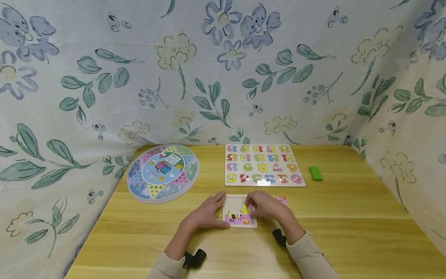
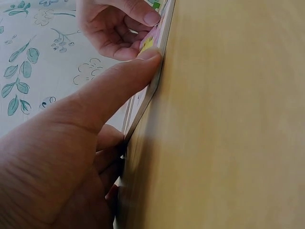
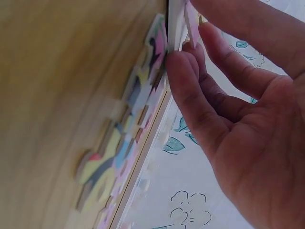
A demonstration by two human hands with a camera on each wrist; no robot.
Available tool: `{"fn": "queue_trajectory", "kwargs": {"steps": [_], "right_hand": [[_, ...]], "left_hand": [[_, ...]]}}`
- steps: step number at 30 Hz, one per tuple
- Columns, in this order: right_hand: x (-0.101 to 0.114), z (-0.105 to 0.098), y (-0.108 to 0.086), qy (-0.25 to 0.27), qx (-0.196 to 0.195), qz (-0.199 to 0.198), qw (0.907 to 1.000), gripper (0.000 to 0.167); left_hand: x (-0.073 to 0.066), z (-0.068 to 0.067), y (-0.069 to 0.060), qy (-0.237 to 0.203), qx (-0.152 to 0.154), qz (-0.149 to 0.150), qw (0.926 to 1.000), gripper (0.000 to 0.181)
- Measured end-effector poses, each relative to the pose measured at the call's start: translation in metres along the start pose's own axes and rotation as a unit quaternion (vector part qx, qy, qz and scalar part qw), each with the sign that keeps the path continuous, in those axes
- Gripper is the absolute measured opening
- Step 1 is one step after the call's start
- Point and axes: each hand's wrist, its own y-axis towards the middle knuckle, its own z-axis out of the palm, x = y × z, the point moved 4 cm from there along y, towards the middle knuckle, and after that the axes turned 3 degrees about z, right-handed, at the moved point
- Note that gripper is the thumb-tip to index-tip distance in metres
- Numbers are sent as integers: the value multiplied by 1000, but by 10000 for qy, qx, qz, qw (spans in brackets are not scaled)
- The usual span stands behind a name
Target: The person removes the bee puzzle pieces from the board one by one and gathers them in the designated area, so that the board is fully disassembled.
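Observation:
A small jigsaw tray (image 1: 234, 202) lies on the table before me, with pink and yellow pieces along its near side, one showing a bee (image 1: 234, 217). My left hand (image 1: 207, 213) holds the tray at its left side, the thumb on the near edge and the fingers by the far corner. Over the tray's right part, my right hand (image 1: 267, 205) pinches a pink jigsaw piece (image 3: 191, 26) between thumb and fingers. Its picture is mostly hidden by the hand. Several loose jigsaw pieces (image 3: 107, 167) lie on the table beside the tray, largely covered by the right hand in the head view.
Beyond the tray lies a number board (image 1: 263, 164) with coloured numerals. A round Chinese checkers set (image 1: 163, 173) is at the far left. To the number board's right sits a green block (image 1: 315, 173). Floral cloth (image 1: 223, 77) hangs behind the wooden table (image 1: 348, 217).

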Motion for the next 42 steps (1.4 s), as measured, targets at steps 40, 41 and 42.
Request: {"fn": "queue_trajectory", "kwargs": {"steps": [40,41,42], "right_hand": [[-12,-5,-3,417,-189,133,9989,20],[-13,-6,-4,421,-200,110,9989,20],[-14,-6,-5,434,-205,77,9988,20]], "left_hand": [[4,2,2,-146,36,-126,9998,104],[3,2,2,-143,35,-125,9998,104],[3,2,1,-131,34,-123,9998,104]]}}
